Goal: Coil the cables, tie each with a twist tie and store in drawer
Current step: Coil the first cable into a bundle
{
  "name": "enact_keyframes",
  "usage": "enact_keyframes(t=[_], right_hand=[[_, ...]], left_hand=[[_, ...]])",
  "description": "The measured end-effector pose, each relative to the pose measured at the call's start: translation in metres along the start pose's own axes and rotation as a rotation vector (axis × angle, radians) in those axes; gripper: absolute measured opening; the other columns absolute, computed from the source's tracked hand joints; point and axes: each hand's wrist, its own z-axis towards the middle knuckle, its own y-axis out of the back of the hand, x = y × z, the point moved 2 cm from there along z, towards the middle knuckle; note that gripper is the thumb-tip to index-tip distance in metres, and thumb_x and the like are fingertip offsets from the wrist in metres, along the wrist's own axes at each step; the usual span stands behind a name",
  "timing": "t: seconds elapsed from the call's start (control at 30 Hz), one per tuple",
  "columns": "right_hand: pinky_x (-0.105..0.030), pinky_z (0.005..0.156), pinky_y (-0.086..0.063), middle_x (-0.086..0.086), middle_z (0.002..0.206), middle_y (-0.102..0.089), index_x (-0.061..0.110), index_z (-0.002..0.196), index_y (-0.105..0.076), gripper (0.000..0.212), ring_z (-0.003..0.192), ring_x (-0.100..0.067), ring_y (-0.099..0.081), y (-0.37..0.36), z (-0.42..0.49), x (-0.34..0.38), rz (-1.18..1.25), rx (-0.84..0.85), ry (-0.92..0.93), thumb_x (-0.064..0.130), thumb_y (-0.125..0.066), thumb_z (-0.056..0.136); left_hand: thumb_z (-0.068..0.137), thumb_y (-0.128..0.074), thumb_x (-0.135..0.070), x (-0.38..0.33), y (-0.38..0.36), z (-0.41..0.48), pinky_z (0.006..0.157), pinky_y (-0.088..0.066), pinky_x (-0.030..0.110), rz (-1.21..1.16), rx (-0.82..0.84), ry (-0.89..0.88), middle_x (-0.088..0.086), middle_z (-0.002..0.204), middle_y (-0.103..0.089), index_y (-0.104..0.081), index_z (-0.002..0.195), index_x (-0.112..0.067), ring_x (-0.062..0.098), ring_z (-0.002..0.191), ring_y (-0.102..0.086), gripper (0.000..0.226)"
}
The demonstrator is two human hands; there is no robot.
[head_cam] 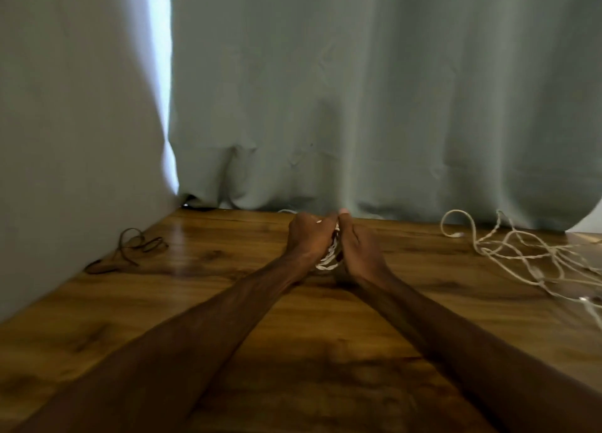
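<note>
A small bundle of coiled white cable (329,260) is held between both hands over the far middle of the wooden table (228,318). My left hand (308,237) grips the coil from the left with curled fingers. My right hand (360,247) grips it from the right, its fingertips meeting the left hand's at the top. Most of the coil is hidden between the palms; only its lower loops show. A long pale cable (521,253) lies loose and tangled on the table at the right.
A thin dark cable (130,247) lies loosely at the table's left side next to a grey-green wall. A grey-green curtain (358,107) hangs along the table's far edge. Bare wood lies in front of the hands.
</note>
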Motion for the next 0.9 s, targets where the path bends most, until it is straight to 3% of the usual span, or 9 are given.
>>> enact_keyframes(t=[0.1, 0.2, 0.3, 0.4, 0.5, 0.6, 0.77, 0.9], right_hand=[[-0.021, 0.062, -0.051, -0.006, 0.076, -0.076, 0.011, 0.083, -0.076, 0.068, 0.07, -0.012, -0.072, -0.032, -0.001, 0.021, 0.062, 0.054, -0.006, 0.046, -0.026, 0.111], [-0.021, 0.064, -0.05, -0.005, 0.073, -0.074, 0.009, 0.085, -0.075, 0.066, 0.069, -0.015, -0.07, -0.067, -0.004, 0.037, 0.111, 0.129, 0.016, 0.043, -0.025, 0.112], [-0.031, 0.077, -0.054, -0.007, 0.09, -0.074, 0.01, 0.099, -0.071, 0.044, 0.085, -0.022, -0.07, -0.1, -0.007, 0.047, 0.136, 0.248, 0.023, 0.034, -0.037, 0.111], [-0.025, 0.081, -0.054, 0.005, 0.105, -0.068, 0.016, 0.118, -0.066, 0.019, 0.095, -0.01, -0.065, -0.129, -0.013, 0.057, -0.049, 0.431, 0.081, 0.019, -0.054, 0.104], [-0.026, 0.096, -0.051, 0.001, 0.126, -0.062, 0.019, 0.135, -0.059, 0.039, 0.11, -0.01, -0.059, -0.158, -0.015, 0.06, -0.203, 0.543, 0.176, 0.013, -0.061, 0.096], [-0.03, 0.103, -0.044, -0.005, 0.135, -0.058, 0.016, 0.136, -0.056, 0.04, 0.121, -0.016, -0.053, -0.176, -0.011, 0.065, -0.308, 0.571, 0.28, 0.011, -0.06, 0.096], [-0.027, 0.109, -0.032, -0.002, 0.143, -0.053, 0.018, 0.142, -0.053, 0.044, 0.133, -0.016, -0.044, -0.198, -0.008, 0.075, -0.327, 0.573, 0.386, 0.017, -0.06, 0.098], [-0.029, 0.114, -0.03, 0.0, 0.152, -0.048, 0.022, 0.148, -0.047, 0.053, 0.14, -0.016, -0.039, -0.219, -0.012, 0.087, -0.286, 0.643, 0.446, 0.018, -0.061, 0.098]], left_hand=[[0.091, -0.067, -0.04, 0.005, 0.048, 0.017, 0.065, -0.05, 0.038, 0.061, -0.125, -0.054, 0.02, 0.073, -0.071, -0.066, 0.068, 0.003, 0.029, 0.072, -0.069, 0.049], [0.093, -0.067, -0.032, 0.007, 0.105, 0.036, 0.06, -0.041, 0.031, 0.012, -0.242, -0.045, 0.015, 0.058, -0.062, -0.059, 0.058, -0.004, 0.023, 0.055, -0.058, 0.046], [0.095, -0.065, -0.027, 0.011, 0.159, 0.05, 0.051, -0.041, 0.027, -0.051, -0.352, -0.001, 0.001, 0.046, -0.055, -0.061, 0.06, -0.004, 0.017, 0.044, -0.056, 0.042], [0.09, -0.065, -0.03, 0.018, 0.2, 0.058, 0.049, -0.041, 0.025, -0.119, -0.395, 0.035, 0.001, 0.047, -0.056, -0.06, 0.057, -0.009, 0.014, 0.034, -0.051, 0.04], [0.083, -0.065, -0.035, 0.026, 0.231, 0.063, 0.055, -0.043, 0.03, -0.163, -0.464, 0.054, 0.002, 0.051, -0.057, -0.06, 0.058, -0.01, 0.02, 0.042, -0.053, 0.036], [0.086, -0.066, -0.032, 0.03, 0.249, 0.066, 0.059, -0.046, 0.032, -0.191, -0.515, 0.044, 0.002, 0.054, -0.058, -0.061, 0.058, -0.01, 0.022, 0.05, -0.055, 0.036], [0.086, -0.064, -0.026, 0.026, 0.273, 0.075, 0.059, -0.039, 0.034, -0.31, -0.573, 0.017, -0.005, 0.041, -0.049, -0.055, 0.049, -0.012, 0.018, 0.04, -0.043, 0.04], [0.089, -0.06, -0.022, 0.025, 0.287, 0.074, 0.049, -0.031, 0.024, -0.383, -0.588, 0.022, -0.008, 0.038, -0.044, -0.051, 0.048, -0.013, 0.011, 0.03, -0.036, 0.043]])
